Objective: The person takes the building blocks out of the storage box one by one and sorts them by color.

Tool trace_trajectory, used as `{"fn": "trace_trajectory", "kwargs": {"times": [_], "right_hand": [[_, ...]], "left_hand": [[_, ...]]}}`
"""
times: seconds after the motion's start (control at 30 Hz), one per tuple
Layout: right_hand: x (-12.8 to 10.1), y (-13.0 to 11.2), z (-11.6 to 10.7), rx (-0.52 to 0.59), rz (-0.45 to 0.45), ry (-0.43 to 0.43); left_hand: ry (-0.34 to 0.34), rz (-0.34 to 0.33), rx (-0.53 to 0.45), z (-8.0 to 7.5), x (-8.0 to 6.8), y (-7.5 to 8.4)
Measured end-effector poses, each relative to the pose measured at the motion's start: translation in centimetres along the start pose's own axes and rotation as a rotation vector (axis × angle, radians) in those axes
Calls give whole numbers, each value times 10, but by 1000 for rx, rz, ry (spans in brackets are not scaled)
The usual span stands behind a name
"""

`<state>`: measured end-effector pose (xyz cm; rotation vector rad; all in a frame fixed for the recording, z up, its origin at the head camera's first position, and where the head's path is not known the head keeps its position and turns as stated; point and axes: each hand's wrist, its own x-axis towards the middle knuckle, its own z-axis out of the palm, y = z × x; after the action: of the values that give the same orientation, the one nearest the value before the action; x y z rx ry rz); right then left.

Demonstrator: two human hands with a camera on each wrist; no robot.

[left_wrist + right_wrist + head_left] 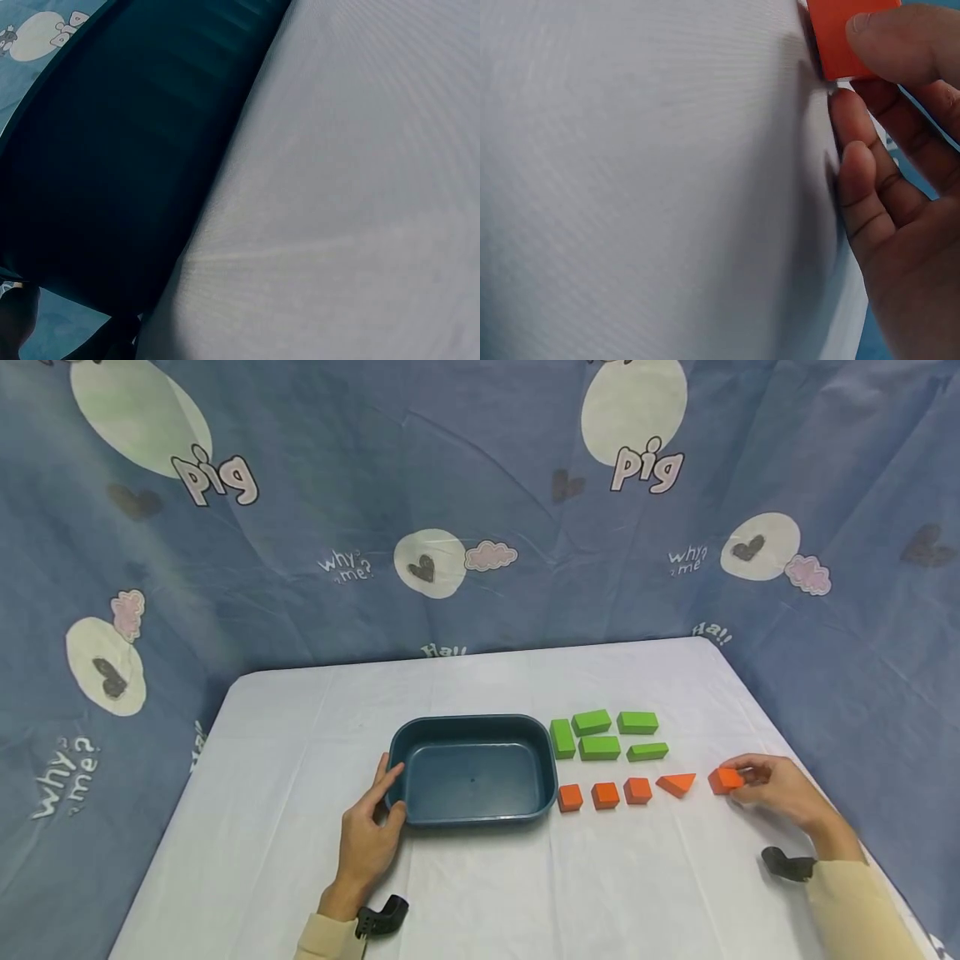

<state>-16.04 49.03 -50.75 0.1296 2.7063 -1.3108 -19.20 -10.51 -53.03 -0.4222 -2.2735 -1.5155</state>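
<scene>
Head view showed the right hand [776, 785] pinching an orange block [724, 780] at four o'clock from the tub [472, 727]; it looked light, stiff, easily pinched by its sides. The left hand [369, 835] rested open-fingered against the tub's corner.

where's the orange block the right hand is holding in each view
Head: the orange block sits at right of centre, pinched by the right hand, at the right end of the orange row.
Left wrist: not in it; only the dark tub and white tablecloth show.
Right wrist: the block is at the top right edge, under the thumb.
Shared landmark: the white tablecloth appears in all three views.
</scene>
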Motion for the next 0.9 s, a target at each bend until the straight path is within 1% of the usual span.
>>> {"fn": "trace_trajectory", "kwargs": {"times": [0.1, 0.2, 0.3, 0.47, 0.63, 0.7, 0.83, 0.9], "right_hand": [[0, 1, 2, -2, 3, 3], [0, 2, 3, 4, 12, 8], [0, 2, 2, 12, 8, -4], [-1, -1, -3, -4, 18, -20], [-2, -9, -6, -47, 30, 5], [-3, -14, -6, -88, 16, 24], [-3, -27, -5, -165, -57, 83], [-2, -34, -3, -181, -98, 108]], "left_hand": [[3, 2, 14, 1, -3, -13], [-5, -2, 20, 0, -6, -20], [-10, -4, 14, 0, -7, -22], [-14, -8, 13, 2, -9, -20], [-27, -18, 40, 4, -8, -19], [-35, -20, 46, 5, -7, -20], [-39, -27, 51, 7, -7, -18], [-35, -35, 63, 7, -7, -17]]}}
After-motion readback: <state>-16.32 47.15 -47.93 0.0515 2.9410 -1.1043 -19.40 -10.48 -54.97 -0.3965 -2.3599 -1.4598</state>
